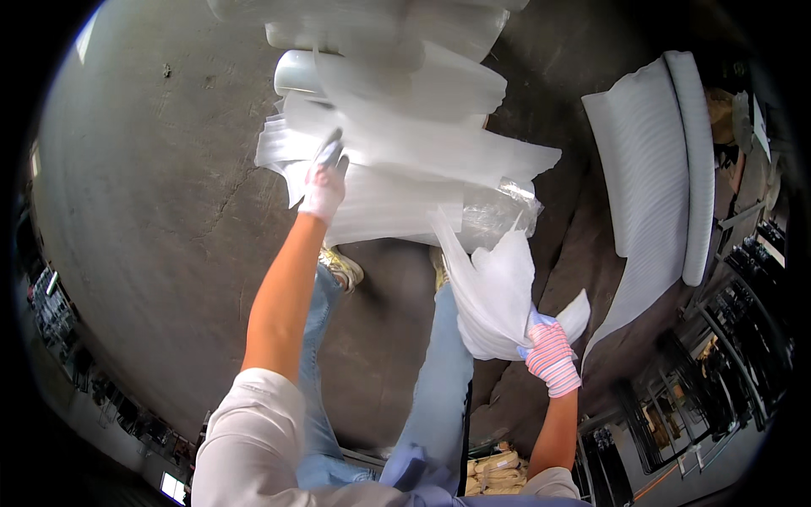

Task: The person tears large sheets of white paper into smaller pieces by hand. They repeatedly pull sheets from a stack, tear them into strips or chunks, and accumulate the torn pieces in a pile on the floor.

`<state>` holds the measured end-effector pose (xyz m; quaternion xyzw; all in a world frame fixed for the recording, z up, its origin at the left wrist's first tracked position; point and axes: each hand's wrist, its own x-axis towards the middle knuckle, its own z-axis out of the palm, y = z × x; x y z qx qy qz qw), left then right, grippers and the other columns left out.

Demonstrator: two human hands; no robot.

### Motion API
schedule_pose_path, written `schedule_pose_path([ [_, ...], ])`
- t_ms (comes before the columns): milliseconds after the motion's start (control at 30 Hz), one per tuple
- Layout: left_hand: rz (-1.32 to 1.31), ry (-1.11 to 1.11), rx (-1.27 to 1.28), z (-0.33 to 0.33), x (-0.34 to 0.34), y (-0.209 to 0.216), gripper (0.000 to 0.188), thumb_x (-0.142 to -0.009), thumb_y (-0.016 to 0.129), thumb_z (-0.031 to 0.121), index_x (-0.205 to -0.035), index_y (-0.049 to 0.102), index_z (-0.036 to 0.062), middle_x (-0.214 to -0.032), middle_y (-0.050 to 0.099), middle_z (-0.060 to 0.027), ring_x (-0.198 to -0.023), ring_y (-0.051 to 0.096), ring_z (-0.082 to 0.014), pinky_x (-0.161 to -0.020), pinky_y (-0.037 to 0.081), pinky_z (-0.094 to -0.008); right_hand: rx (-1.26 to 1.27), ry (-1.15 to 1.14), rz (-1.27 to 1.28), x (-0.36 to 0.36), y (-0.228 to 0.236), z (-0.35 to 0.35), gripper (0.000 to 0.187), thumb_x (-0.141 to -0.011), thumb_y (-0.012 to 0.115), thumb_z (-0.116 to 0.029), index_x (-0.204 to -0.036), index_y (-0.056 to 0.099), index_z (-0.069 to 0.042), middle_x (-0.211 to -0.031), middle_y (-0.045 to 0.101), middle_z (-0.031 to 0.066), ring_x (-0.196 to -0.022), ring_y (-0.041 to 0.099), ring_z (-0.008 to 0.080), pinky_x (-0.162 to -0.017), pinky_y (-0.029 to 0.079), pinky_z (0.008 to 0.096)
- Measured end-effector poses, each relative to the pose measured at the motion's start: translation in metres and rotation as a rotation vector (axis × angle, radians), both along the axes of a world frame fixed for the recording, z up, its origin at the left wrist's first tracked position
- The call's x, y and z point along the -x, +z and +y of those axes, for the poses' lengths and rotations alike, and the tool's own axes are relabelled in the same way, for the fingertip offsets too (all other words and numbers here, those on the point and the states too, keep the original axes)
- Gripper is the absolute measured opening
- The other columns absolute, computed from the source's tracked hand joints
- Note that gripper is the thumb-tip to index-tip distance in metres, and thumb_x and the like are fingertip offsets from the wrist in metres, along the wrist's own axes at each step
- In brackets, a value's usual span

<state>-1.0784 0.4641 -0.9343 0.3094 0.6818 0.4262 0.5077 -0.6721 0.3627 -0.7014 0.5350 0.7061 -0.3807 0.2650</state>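
My right hand [551, 355], in a striped red-and-white glove with bluish fingers, is closed round a bunched sheet of white foam wrap [498, 287] that hangs in folds beside my right leg. My left hand [324, 182], in a pale glove with grey fingertips, reaches forward over the stacked white foam sheets [405, 144]. Its fingers are stretched out and slightly blurred, and whether they touch the top sheet I cannot tell. Under the sheets' right end shows a bundle in shiny clear plastic film [498, 207].
A partly unrolled foam roll [693, 169] lies on the floor at the right. More wrapped bundles [372, 25] lie at the far end. Black metal racks [718, 363] line the right side. Tan packages [496, 473] are near the lower edge. My shoes [342, 269] stand close to the stack.
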Motion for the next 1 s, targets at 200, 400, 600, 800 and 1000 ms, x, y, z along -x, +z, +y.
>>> schedule_pose_path([
  [200,-0.24,0.54,0.096,-0.202,0.095,0.173,0.039,-0.086,0.035,0.019,-0.121,0.036,0.0019,-0.124,0.036,-0.0085,-0.118,0.03,-0.0192,-0.099,0.024,-0.0336,0.017,0.008,0.251,0.077,0.061,0.026,0.034,-0.056,0.066,-0.021,-0.086,0.057,-0.006,-0.076,0.057,0.0149,-0.072,0.052,0.0338,-0.067,0.043,0.036],
  [400,-0.375,0.979,-0.226,-0.308,0.145,0.357,0.036,-0.084,0.044,0.019,-0.114,0.044,0.0011,-0.117,0.044,-0.0078,-0.11,0.039,-0.0195,-0.096,0.027,-0.0346,-0.268,-0.338,0.252,0.208,0.154,0.056,0.045,-0.056,0.074,-0.012,-0.095,0.055,0.0,-0.08,0.062,0.0075,-0.067,0.055,0.0133,-0.063,0.044,0.0264],
  [600,-0.444,0.931,-0.405,-0.317,0.163,0.492,0.041,-0.082,0.049,0.019,-0.118,0.039,0.0017,-0.118,0.041,-0.0082,-0.108,0.04,-0.0213,-0.094,0.031,-0.038,-0.525,0.075,0.386,0.417,0.258,0.013,0.032,-0.062,0.067,-0.017,-0.085,0.053,0.0,-0.07,0.059,0.0141,-0.064,0.057,0.0267,-0.061,0.043,0.0331],
  [800,-0.334,1.157,-0.765,-0.407,0.26,0.575,0.047,-0.08,0.05,0.024,-0.119,0.038,0.0012,-0.116,0.039,-0.0128,-0.108,0.04,-0.0238,-0.094,0.031,-0.0402,-0.406,0.016,0.744,0.57,0.308,-0.059,0.033,-0.065,0.062,-0.015,-0.094,0.054,-0.001,-0.081,0.06,0.0173,-0.073,0.057,0.0302,-0.067,0.044,0.0333],
  [1000,-0.453,1.209,-0.942,-0.489,0.344,0.639,0.051,-0.079,0.05,0.032,-0.119,0.037,0.0026,-0.116,0.036,-0.0131,-0.106,0.041,-0.0252,-0.092,0.033,-0.0416,-0.267,0.189,0.939,0.706,0.319,-0.131,0.027,-0.067,0.064,-0.017,-0.086,0.053,0.0,-0.07,0.057,0.01,-0.058,0.048,0.0177,-0.058,0.042,0.0296],
])
